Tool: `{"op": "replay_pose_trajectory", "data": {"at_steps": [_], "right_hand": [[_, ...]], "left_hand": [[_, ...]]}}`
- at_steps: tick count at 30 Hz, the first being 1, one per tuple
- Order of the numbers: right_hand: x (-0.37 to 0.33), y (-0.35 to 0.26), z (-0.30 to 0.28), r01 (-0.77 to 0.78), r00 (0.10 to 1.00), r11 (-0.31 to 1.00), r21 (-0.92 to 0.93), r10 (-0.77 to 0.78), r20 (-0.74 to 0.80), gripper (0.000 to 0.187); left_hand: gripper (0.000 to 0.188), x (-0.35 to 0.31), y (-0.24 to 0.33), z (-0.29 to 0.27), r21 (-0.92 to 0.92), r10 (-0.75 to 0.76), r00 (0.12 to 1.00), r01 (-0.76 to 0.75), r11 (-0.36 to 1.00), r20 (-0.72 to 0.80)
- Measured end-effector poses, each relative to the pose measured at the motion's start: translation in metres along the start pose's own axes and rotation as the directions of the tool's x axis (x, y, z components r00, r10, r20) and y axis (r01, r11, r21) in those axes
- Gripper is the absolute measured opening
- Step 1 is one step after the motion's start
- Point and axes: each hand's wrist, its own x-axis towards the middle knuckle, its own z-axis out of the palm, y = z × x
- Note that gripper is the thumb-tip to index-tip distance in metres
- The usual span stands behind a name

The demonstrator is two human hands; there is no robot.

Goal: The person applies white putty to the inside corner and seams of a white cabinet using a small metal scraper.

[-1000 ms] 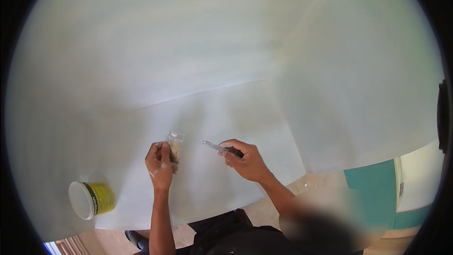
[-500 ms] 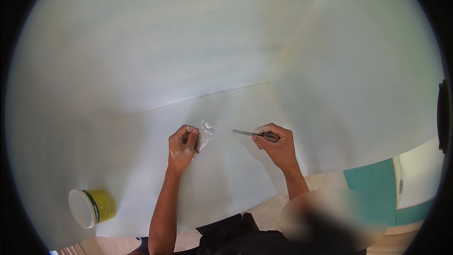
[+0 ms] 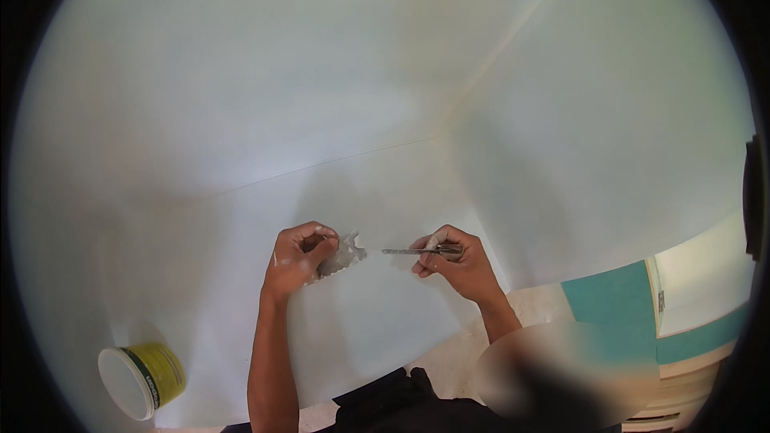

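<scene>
Left hand (image 3: 297, 263): fingers closed in a pinch, thumb on top, gripping one side of the thin grey sheet (image 3: 343, 256); free end juts right. Exact kind unclear; ragged outline, pale smears.
Right hand (image 3: 467, 263): fingers wrapped closed around the handle of the narrow knife-like tool (image 3: 406, 251); blade points left.
Sheet and tool location: over the pale surface (image 3: 377, 325), between its far seam (image 3: 321, 163) and its near edge. Hand height above it: can't tell.
Tip gap: blade tip just beside the sheet, aimed at its free end and in line with the left fingers.
Finger risk: if the tip overshoots or skids off the sheet, it could reach the left thumb. Cause: blade line plus short gap.
Sheet risk: held on one side only, so a push on the free end could bend or twist it out of the pinch.
Grip risk: whitish residue on both hands; if wet, either hold could slip.
Drip risk: if the smears are soft, bits could fall on the surface below.
Bucket (image 3: 164, 370): yellow-green and white, at the surface's near-left corner, well apart from both hands. A left elbow swing could knock it; looks low odds.
</scene>
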Motion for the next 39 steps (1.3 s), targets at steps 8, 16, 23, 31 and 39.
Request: {"op": "replay_pose_trajectory", "data": {"at_steps": [8,16,23,31,39], "right_hand": [[-0.001,-0.034,-0.006,0.144,0.989,0.989,-0.014,-0.144,0.017,0.008],[0.0,-0.054,0.014,0.417,0.909,0.903,0.103,-0.417,-0.02,0.011],[-0.008,-0.031,0.035,0.517,0.855,0.734,-0.44,-0.462,0.234,0.014],[0.003,-0.017,0.043,0.489,0.871,0.697,-0.525,-0.425,0.247,0.019],[0.012,-0.012,0.042,0.527,0.849,0.616,-0.586,-0.405,0.338,0.018]], "left_hand": [[0.007,0.001,0.008,0.004,-0.07,0.142,0.989,-0.139,0.988,0.045],[0.015,-0.002,0.03,-0.003,0.212,0.198,0.969,-0.226,0.951,0.146],[0.016,-0.007,0.02,-0.002,0.16,0.118,0.983,-0.14,0.977,0.143],[0.015,0.002,0.012,-0.003,0.181,0.099,0.979,-0.132,0.975,0.18],[0.012,0.005,0.01,-0.002,0.13,0.059,0.979,-0.085,0.988,0.197]]}}
